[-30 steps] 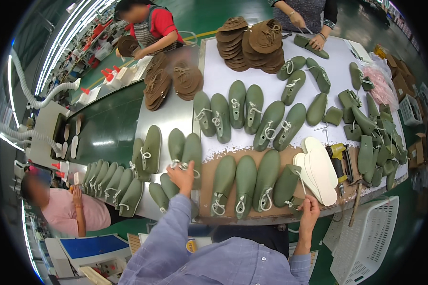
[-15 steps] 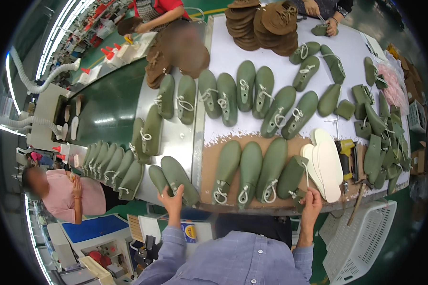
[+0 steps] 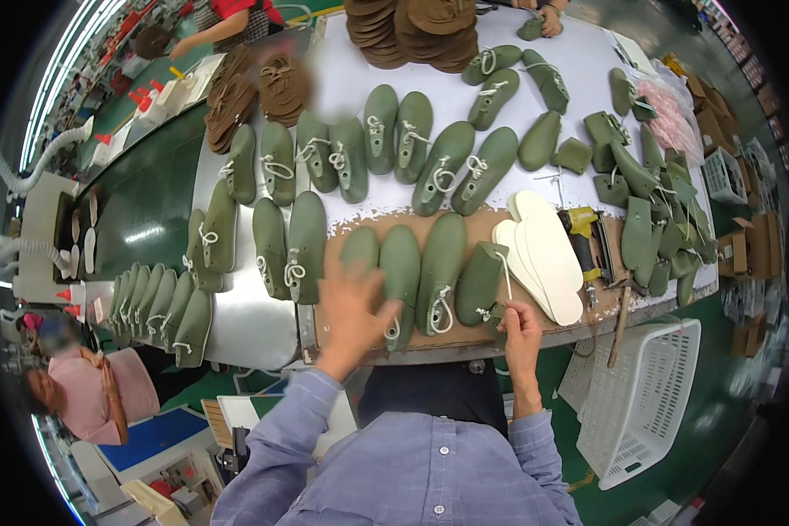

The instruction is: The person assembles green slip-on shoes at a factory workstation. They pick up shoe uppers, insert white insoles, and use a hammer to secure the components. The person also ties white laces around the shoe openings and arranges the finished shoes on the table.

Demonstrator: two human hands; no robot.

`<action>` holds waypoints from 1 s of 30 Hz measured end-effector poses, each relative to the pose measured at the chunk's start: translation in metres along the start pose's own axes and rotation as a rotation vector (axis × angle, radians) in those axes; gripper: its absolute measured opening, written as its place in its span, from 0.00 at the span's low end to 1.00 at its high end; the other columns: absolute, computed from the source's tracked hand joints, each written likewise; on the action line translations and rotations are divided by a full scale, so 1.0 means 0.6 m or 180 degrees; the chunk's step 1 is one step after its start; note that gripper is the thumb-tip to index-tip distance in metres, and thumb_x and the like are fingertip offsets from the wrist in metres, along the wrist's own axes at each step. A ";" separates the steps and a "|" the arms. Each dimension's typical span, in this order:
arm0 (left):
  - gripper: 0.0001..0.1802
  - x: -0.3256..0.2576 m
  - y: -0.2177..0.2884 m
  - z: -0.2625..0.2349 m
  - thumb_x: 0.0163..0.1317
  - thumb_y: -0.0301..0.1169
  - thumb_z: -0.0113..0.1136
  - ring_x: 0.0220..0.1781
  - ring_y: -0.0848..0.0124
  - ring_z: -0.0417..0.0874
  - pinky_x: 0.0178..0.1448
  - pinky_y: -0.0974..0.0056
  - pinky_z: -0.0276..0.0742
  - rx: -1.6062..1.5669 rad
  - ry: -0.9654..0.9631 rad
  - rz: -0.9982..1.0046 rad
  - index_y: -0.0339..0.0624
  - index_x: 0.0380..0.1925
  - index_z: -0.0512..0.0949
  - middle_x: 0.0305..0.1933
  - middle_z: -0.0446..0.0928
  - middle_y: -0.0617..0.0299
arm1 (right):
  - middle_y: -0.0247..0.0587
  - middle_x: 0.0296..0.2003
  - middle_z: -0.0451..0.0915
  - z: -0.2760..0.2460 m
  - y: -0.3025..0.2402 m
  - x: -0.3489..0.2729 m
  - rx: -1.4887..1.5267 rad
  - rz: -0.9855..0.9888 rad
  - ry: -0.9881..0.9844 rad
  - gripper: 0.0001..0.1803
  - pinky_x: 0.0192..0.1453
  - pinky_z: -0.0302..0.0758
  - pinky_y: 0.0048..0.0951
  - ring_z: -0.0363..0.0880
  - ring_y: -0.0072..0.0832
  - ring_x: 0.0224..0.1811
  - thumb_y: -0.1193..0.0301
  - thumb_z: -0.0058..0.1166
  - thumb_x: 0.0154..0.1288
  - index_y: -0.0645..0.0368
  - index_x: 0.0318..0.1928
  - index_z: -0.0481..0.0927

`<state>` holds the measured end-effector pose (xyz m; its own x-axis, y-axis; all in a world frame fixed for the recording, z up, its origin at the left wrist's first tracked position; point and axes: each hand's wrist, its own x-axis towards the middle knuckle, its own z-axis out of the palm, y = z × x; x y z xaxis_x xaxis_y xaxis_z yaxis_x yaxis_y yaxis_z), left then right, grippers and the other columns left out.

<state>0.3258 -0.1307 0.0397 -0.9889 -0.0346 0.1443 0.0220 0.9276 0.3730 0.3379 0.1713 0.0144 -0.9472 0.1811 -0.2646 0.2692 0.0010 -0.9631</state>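
Right hand [image 3: 519,323] at the near edge of the brown board [image 3: 491,230], fingers pinched on the white cord [image 3: 505,279] that runs up across the rightmost dark-green plastic shoe last [image 3: 480,282] — cord gripped at its lower end, last itself just above and left of the knuckles, lying heel toward the body and tilted a little to the right. Whether the fingers also touch the last's heel: cannot tell, hidden by the hand.

Left hand [image 3: 352,305] blurred, fingers spread and released, holding nothing, over the near ends of two more green lasts [image 3: 401,263] in the same row; contact with them not clear through the blur. A fourth, taller green last [image 3: 442,259] between those and the corded one, its own white loop at the heel.

Just right of the right hand, a fanned stack of cream flat insoles [image 3: 543,250] on the board, then a yellow-and-black hand tool [image 3: 587,230] beside them. Further rows of green lasts [image 3: 394,136] across the white table top [image 3: 570,88] beyond, well apart from both hands. White plastic lattice basket [image 3: 644,399] on the floor at lower right.
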 end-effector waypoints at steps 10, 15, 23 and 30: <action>0.19 0.004 -0.043 0.034 0.54 0.40 0.72 0.77 0.40 0.61 0.75 0.28 0.57 0.1340 -0.0310 0.0167 0.56 0.47 0.87 0.73 0.68 0.58 | 0.31 0.36 0.81 -0.003 0.006 -0.032 0.0220 -0.0017 0.0031 0.12 0.44 0.75 0.22 0.77 0.17 0.37 0.71 0.54 0.77 0.64 0.53 0.81; 0.16 0.012 0.145 0.112 0.55 0.37 0.70 0.77 0.46 0.63 0.75 0.30 0.59 0.0031 -0.0580 0.1284 0.52 0.46 0.87 0.70 0.73 0.60 | 0.31 0.37 0.82 0.000 0.004 -0.038 0.0370 -0.0041 0.0021 0.12 0.46 0.76 0.22 0.79 0.17 0.40 0.71 0.54 0.77 0.64 0.53 0.81; 0.13 0.026 0.001 0.056 0.62 0.33 0.63 0.75 0.46 0.65 0.77 0.32 0.58 0.1122 -0.1127 0.1572 0.48 0.46 0.86 0.67 0.75 0.65 | 0.46 0.44 0.85 0.004 -0.049 -0.031 -0.0225 -0.0552 -0.0086 0.14 0.54 0.78 0.32 0.84 0.34 0.47 0.70 0.53 0.76 0.64 0.55 0.80; 0.28 0.002 0.174 0.077 0.61 0.40 0.71 0.67 0.47 0.75 0.71 0.45 0.69 -0.0650 -0.0870 0.1093 0.41 0.59 0.80 0.59 0.80 0.48 | 0.60 0.55 0.80 -0.073 0.017 -0.003 -0.1252 -0.0731 0.1160 0.21 0.68 0.72 0.45 0.77 0.53 0.61 0.67 0.53 0.75 0.67 0.61 0.75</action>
<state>0.3204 -0.0169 0.0365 -0.9212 0.3853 0.0548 0.3554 0.7753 0.5222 0.3501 0.2139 0.0073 -0.8867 0.4596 0.0502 0.1743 0.4329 -0.8844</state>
